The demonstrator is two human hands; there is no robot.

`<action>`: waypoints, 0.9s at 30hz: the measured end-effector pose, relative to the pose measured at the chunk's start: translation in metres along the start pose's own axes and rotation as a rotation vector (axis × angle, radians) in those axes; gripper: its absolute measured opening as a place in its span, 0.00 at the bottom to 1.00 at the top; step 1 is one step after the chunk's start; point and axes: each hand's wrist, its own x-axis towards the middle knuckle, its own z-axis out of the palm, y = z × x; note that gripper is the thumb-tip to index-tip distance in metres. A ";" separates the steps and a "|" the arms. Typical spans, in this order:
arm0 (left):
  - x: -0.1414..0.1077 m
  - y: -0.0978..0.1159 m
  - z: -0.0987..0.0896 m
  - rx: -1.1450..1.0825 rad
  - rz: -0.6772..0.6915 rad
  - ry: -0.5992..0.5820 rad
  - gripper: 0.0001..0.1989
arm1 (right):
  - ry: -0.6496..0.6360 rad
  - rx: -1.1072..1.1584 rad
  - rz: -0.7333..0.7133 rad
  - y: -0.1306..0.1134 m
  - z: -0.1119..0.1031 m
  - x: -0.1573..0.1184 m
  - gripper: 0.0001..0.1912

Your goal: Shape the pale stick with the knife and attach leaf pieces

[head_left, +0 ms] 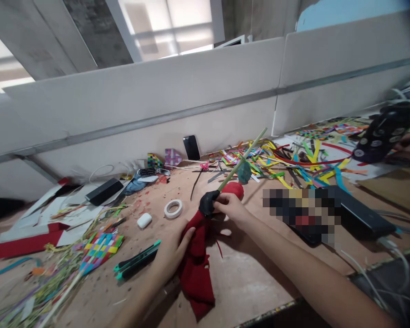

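Note:
My left hand (174, 246) grips a strip of dark red cloth (198, 269), whose loose end hangs down over the table. My right hand (230, 207) pinches a black bunched piece (207, 202) at the top of the red cloth; whether it is cloth or tape I cannot tell. Out of this black piece a long pale green stick (242, 159) slants up to the right. Just behind my right fingers lies a bright red rounded thing (234, 189), partly hidden. A dark green round piece (244, 172) is close to the stick.
Left of my hands are a tape roll (168, 208), a white earbud case (144, 221), a green-black utility knife (136, 262) and a colourful woven piece (100, 250). Coloured strips (314, 159) pile up behind. A phone (192, 147) leans on the partition (157, 100). At right sits a black power bank (358, 214).

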 end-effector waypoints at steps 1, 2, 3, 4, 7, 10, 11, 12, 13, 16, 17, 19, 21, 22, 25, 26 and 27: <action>0.001 -0.001 -0.002 -0.001 0.011 -0.012 0.17 | 0.019 0.042 0.025 -0.004 -0.002 0.002 0.23; 0.002 -0.002 -0.004 -0.002 0.018 -0.021 0.17 | 0.045 0.061 0.016 -0.009 -0.005 0.007 0.22; 0.003 -0.004 -0.006 0.000 0.022 -0.030 0.17 | 0.092 0.074 -0.027 -0.015 -0.009 0.012 0.21; 0.003 -0.005 -0.008 0.007 0.021 -0.036 0.17 | 0.138 0.099 -0.082 -0.021 -0.015 0.018 0.21; 0.004 -0.008 -0.014 0.049 0.015 -0.048 0.19 | 0.283 0.220 -0.169 -0.037 -0.036 0.032 0.22; 0.004 -0.010 -0.020 0.065 0.022 -0.074 0.19 | 0.441 0.340 -0.283 -0.047 -0.058 0.037 0.20; 0.005 -0.010 -0.022 0.062 0.023 -0.084 0.19 | 0.487 0.362 -0.309 -0.050 -0.064 0.037 0.20; 0.005 -0.010 -0.024 0.054 0.022 -0.095 0.19 | 0.525 0.378 -0.322 -0.051 -0.069 0.038 0.19; 0.005 -0.010 -0.025 0.043 0.020 -0.106 0.19 | 0.556 0.389 -0.326 -0.052 -0.072 0.038 0.19; 0.005 -0.007 -0.030 0.016 0.008 -0.112 0.19 | 0.601 0.405 -0.317 -0.054 -0.078 0.039 0.17; 0.005 -0.006 -0.031 0.024 0.004 -0.110 0.19 | 0.609 0.411 -0.313 -0.055 -0.078 0.039 0.17; 0.004 -0.004 -0.033 0.074 0.011 -0.119 0.20 | 0.623 0.425 -0.317 -0.056 -0.078 0.039 0.16; 0.004 -0.003 -0.036 0.137 0.025 -0.141 0.21 | 0.630 0.444 -0.329 -0.057 -0.078 0.038 0.16; 0.003 -0.004 -0.037 0.164 0.021 -0.143 0.21 | 0.630 0.452 -0.339 -0.057 -0.078 0.038 0.16; 0.004 -0.011 -0.044 0.218 -0.036 -0.103 0.23 | 0.640 0.476 -0.381 -0.058 -0.082 0.039 0.15; 0.005 -0.016 -0.048 0.230 -0.051 -0.082 0.23 | 0.657 0.488 -0.393 -0.059 -0.085 0.039 0.15; 0.007 -0.021 -0.051 0.239 -0.054 -0.041 0.24 | 0.683 0.504 -0.401 -0.060 -0.090 0.039 0.14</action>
